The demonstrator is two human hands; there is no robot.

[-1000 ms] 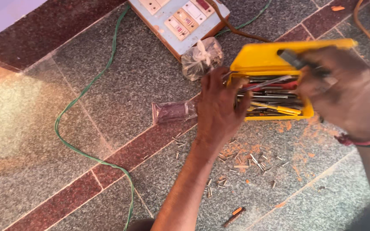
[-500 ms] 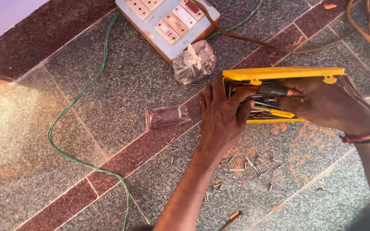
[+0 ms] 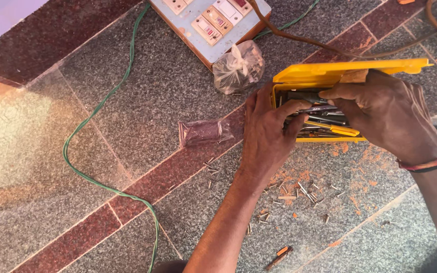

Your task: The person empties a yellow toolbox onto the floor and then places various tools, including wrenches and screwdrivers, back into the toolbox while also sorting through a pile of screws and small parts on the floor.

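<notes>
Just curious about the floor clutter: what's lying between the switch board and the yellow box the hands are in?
In the head view, a knotted clear plastic bag sits between the switch board and the yellow box.

head-worn camera, looking steeply down, close above stone floor (image 3: 102, 116)

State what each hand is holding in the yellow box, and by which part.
The left hand braces the yellow box at its left end, fingers among the metal bits. The right hand pinches a dark bit's end; the exact grip is hidden.
</notes>
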